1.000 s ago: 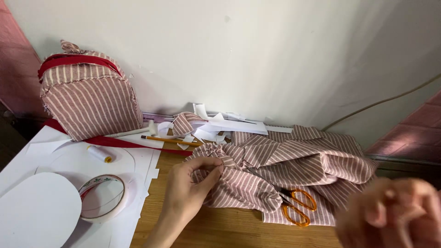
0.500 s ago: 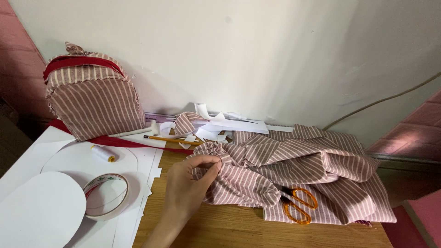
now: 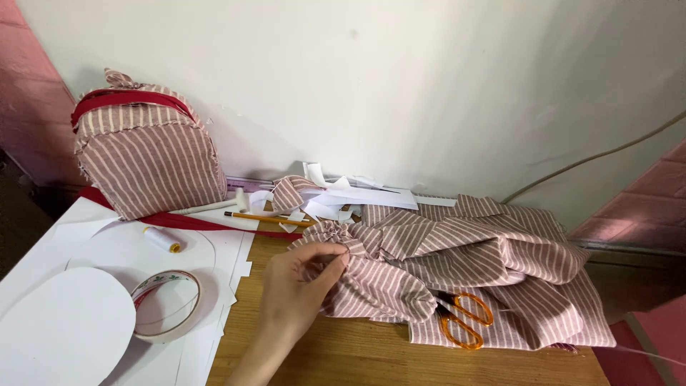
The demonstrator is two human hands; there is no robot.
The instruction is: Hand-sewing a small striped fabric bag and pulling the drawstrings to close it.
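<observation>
My left hand [image 3: 296, 289] pinches a gathered, ruffled edge [image 3: 334, 241] of a pink-and-white striped fabric [image 3: 500, 261] that lies crumpled across the wooden table [image 3: 343, 357]. Thumb and fingers are closed on the folds at the cloth's left end. Orange-handled scissors [image 3: 464, 318] rest on the fabric just right of my hand, partly tucked under a fold. My right hand is out of view.
A small striped bag with red trim [image 3: 146, 161] stands at the back left against the wall. White paper sheets with an oval cut-out [image 3: 61, 329], a tape roll [image 3: 168, 304], a thread spool [image 3: 161, 239], a pencil [image 3: 268, 218] and paper scraps [image 3: 357, 193] lie at the left.
My right hand, blurred at the lower right a second ago, has left the view. The left hand stays on the gathered fabric, its fingers shifted slightly.
</observation>
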